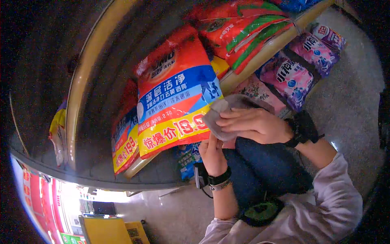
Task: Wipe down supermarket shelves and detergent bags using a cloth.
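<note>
A large red, blue and yellow laundry powder bag [170,88] leans forward off the shelf, its printed front turned towards me. My right hand [259,125] presses a folded grey cloth [218,120] against the bag's lower right corner. Just below the cloth, my left hand [214,155] holds the bag's bottom edge near that same corner; the cloth hides part of its fingertips. A similar bag [125,143] stands close behind on the left, partly covered by the first.
Red and green bags [243,30] lie stacked farther along the shelf, behind its pale front edge [268,45]. Pink and purple bags [289,77] rest at floor level on the right. A blue packet [187,161] sits below the shelf edge. Yellow panels [106,230] stand across the aisle.
</note>
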The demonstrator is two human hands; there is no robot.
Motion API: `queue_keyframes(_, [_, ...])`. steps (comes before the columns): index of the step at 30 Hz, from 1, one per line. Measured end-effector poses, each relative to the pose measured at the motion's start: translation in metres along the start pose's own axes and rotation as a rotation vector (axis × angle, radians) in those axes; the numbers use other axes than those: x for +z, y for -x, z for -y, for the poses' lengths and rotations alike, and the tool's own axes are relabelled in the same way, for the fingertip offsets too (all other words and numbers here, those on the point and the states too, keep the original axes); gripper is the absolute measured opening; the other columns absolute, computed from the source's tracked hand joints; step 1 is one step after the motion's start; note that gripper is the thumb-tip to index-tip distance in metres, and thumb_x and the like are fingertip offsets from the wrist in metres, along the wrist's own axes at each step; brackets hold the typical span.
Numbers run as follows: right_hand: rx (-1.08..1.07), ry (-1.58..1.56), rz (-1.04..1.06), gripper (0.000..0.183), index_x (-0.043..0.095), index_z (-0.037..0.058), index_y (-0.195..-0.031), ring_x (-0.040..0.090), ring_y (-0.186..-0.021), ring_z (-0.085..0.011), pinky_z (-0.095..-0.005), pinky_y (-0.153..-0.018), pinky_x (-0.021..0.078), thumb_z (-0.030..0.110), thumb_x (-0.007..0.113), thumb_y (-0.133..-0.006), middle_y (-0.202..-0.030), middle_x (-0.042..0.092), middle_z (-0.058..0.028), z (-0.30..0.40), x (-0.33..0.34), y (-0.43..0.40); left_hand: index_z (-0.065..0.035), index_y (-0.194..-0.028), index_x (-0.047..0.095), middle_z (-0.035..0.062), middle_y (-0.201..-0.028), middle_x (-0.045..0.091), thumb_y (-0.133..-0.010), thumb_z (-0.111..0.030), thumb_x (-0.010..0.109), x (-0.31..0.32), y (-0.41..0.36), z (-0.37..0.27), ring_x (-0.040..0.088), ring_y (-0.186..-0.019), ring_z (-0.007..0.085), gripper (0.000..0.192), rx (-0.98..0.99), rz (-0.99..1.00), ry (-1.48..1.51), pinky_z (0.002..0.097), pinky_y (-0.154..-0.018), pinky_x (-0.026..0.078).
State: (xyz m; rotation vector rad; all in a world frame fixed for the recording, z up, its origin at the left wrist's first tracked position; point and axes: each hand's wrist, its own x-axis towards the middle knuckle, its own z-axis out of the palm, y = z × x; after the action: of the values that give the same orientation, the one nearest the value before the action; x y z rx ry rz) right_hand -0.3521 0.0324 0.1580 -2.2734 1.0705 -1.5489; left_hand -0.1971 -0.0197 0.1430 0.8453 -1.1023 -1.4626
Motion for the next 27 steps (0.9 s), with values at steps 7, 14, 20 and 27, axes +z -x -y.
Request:
queue_keyframes(7, [-0.084,0.271,-0.005,0.028,0.054,0.0040,-0.106,0.043,-0.112,-0.0215,-0.0371,-0.095,0.0306,0.012,0.049,-0.080,-0.116,0.049,-0.0086,-0.010,-0.006,-0.022,-0.0039,-0.066,0.054,-0.0040,-0.061,0.046,-0.084,-0.013,0.050,-0.019,-0.003,0.007,0.035,-0.052,0.0031,0.020,0.020,0.187,0.094,0.0201,-0.048,0.024])
queue_keyframes(14, [-0.078,0.108,0.037,0.025,0.056,0.0045,-0.102,0.047,-0.107,-0.0210,-0.0391,-0.095,0.0312,0.014,0.051,-0.079,-0.106,0.056,-0.0075,-0.001,-0.006,-0.015,-0.0004,-0.079,0.053,0.0004,-0.068,0.051,-0.088,-0.021,0.041,-0.004,0.001,0.009,0.043,-0.058,0.0074,0.026,0.078,0.071,0.073,0.0209,-0.052,0.031])
queue_keyframes(20, [-0.064,0.143,-0.053,0.023,0.057,0.0040,-0.095,0.052,-0.099,-0.0219,-0.0388,-0.090,0.0361,0.016,0.055,-0.076,-0.101,0.058,-0.0086,0.016,0.003,0.003,0.0006,-0.102,0.048,0.0061,-0.091,0.054,-0.087,-0.024,0.038,-0.022,-0.007,0.014,0.052,-0.080,0.0146,0.031,-0.035,0.218,0.135,0.0263,-0.067,0.042])
queue_keyframes(27, [-0.055,0.282,-0.136,0.024,0.058,0.0043,-0.093,0.052,-0.098,-0.0221,-0.0386,-0.089,0.0367,0.017,0.058,-0.072,-0.103,0.056,-0.0092,0.012,0.023,0.000,0.0033,-0.105,0.047,0.0099,-0.103,0.052,-0.090,-0.023,0.034,-0.015,-0.004,0.014,0.052,-0.090,0.0148,0.033,0.107,0.214,0.059,0.0249,-0.075,0.041])
